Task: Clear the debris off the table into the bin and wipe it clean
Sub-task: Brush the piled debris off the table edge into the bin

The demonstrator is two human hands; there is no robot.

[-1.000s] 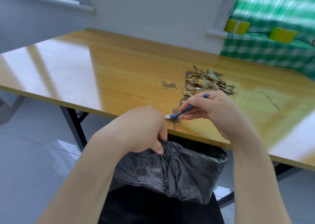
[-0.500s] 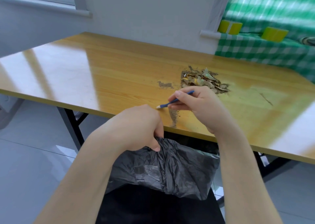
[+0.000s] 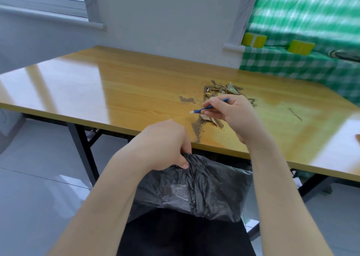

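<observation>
The right hand [image 3: 239, 117] pinches a slim blue tool [image 3: 209, 109], white tip pointing left, just above the table [image 3: 116, 92]. The left hand [image 3: 165, 144] grips the black bin liner [image 3: 204, 189] below the near edge. Progress is judged early: the debris [image 3: 226, 90] pile and dust trail lie on the wood, and wiping is not begun. No legible writing.

Dry brown leaf scraps and dirt [image 3: 224, 92] lie piled on the glossy yellow wooden table [image 3: 126, 92]. A crumpled black plastic bin bag [image 3: 206, 189] is just below its near edge.
</observation>
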